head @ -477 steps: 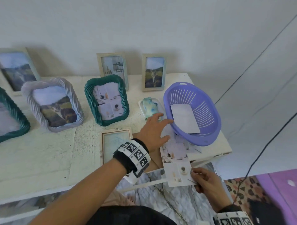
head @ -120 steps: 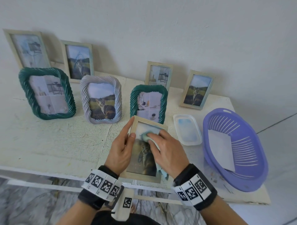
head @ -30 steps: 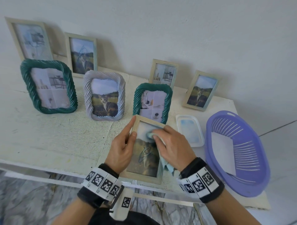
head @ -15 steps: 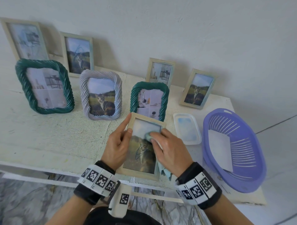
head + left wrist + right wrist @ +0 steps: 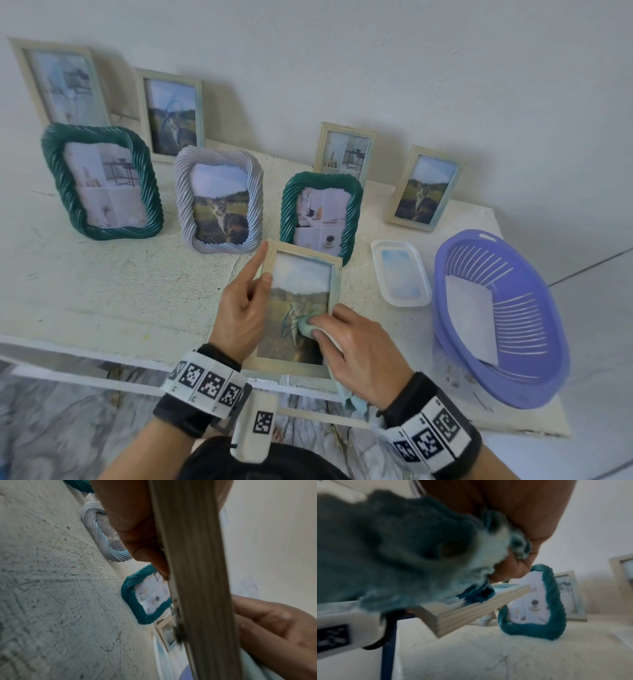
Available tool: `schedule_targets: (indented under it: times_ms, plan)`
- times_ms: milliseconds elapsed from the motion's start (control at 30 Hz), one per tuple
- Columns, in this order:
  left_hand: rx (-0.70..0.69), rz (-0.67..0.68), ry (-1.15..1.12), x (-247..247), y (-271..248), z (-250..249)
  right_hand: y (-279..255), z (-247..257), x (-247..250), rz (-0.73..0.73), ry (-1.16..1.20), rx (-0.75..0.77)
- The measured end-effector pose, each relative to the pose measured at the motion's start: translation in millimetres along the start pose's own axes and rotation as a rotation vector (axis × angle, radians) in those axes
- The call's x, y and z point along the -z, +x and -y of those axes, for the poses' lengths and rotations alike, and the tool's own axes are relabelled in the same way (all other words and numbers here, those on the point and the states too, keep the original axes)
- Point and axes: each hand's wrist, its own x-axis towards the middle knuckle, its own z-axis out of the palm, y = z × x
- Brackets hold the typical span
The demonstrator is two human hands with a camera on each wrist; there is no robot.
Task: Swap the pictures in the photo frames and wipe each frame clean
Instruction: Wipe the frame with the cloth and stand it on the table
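Two hands are working on one light wooden frame (image 5: pixel 301 308) holding a cat picture, which is tilted up over the near edge of the white desk (image 5: pixel 102 287), just in front of the small green rope-pattern frame (image 5: pixel 322 212). The left hand (image 5: pixel 243 311) is gripping the frame's left side, thumb lying on the front edge and forefinger stretching up along the moulding. The right hand (image 5: pixel 356 346) is pinching a pale blue-green cloth (image 5: pixel 306 327) with curled fingers and pressing it against the lower glass; the cloth's tail is hanging below the palm. In the right wrist view the cloth (image 5: pixel 402 545) is filling most of the picture, blurred, above the frame's corner (image 5: pixel 453 614).

Left of the green frame a grey rope-pattern frame (image 5: pixel 219 202) with a cat picture and a larger green rope-pattern frame (image 5: pixel 102 185) are standing upright. Four more wooden frames are leaning against the wall (image 5: pixel 411 68) behind them. A shallow clear tray (image 5: pixel 400 274) is lying to the right, and beside it a purple slotted basket (image 5: pixel 507 325) is holding a white sheet (image 5: pixel 472 322).
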Motion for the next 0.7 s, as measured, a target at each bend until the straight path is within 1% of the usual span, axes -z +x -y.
schedule_targets:
  times_ms: [67, 133, 200, 233, 300, 367, 433, 500, 567, 600, 700]
  plan:
    - [-0.002, 0.0, -0.009, -2.0, -0.8, -1.6, 5.6, -6.3, 5.0, -0.018, -0.053, -0.018]
    - [-0.012, 0.009, -0.006, -5.8, -0.4, -2.6, 17.2, -11.7, 8.6, -0.1, -0.104, -0.068]
    - [-0.021, 0.016, -0.001, -7.4, 0.3, -4.3, 25.1, -11.2, 8.3, -0.151, -0.104, -0.069]
    - [-0.018, 0.017, 0.001, -6.6, 0.8, -4.3, 24.3, -7.7, 5.8, -0.134, -0.07, -0.041]
    - [-0.008, 0.021, -0.001, -5.4, 1.2, -2.9, 15.8, 0.9, 1.0, -0.031, 0.001, 0.029]
    - [-0.002, 0.02, -0.002, -6.7, -0.1, -1.4, 9.9, 1.5, 2.3, 0.045, -0.012, 0.063]
    - [0.003, 0.021, -0.009, -11.3, -1.8, -2.3, 14.9, -6.1, 7.7, 0.022, -0.066, 0.032]
    - [-0.005, 0.032, -0.005, -16.4, -2.0, -4.2, 23.7, -12.4, 13.0, -0.075, -0.139, -0.019]
    - [-0.011, 0.036, -0.005, -18.8, 0.1, -5.9, 26.4, -10.7, 12.5, -0.128, -0.145, -0.023]
    - [-0.012, 0.045, -0.002, -18.3, 1.4, -6.4, 24.6, -7.5, 9.4, -0.117, -0.11, -0.001]
    - [-0.02, 0.062, 0.011, -15.7, 2.2, -5.3, 11.5, -1.6, 3.5, 0.011, -0.015, 0.091]
